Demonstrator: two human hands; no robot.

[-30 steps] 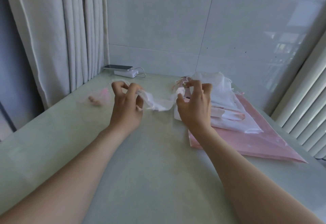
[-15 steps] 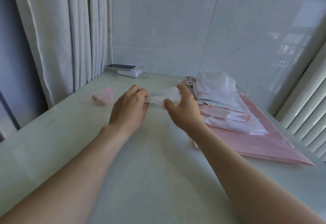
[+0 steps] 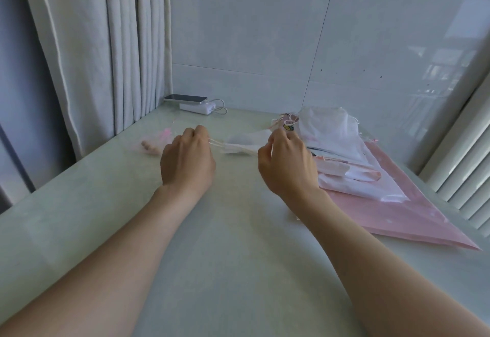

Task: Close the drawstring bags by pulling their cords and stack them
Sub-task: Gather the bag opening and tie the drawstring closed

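Observation:
A small white drawstring bag (image 3: 242, 143) lies stretched between my two hands on the pale table (image 3: 225, 230). My left hand (image 3: 187, 163) pinches the bag's white cords at its left end, and the cords run taut from my fingers to the gathered mouth. My right hand (image 3: 287, 167) pinches the bag's right end with curled fingers. To the right sits a pile of white and pink bags (image 3: 334, 145), resting on a large flat pink bag (image 3: 413, 217).
A sheer pink pouch (image 3: 156, 143) lies to the left of my left hand. A phone on a white power bank (image 3: 196, 103) sits at the back by the tiled wall. Curtains hang on the left; a radiator stands at the right.
My hands have moved apart from each other. The white bag's cords are now drawn out to the left, and its mouth has gathered narrow.

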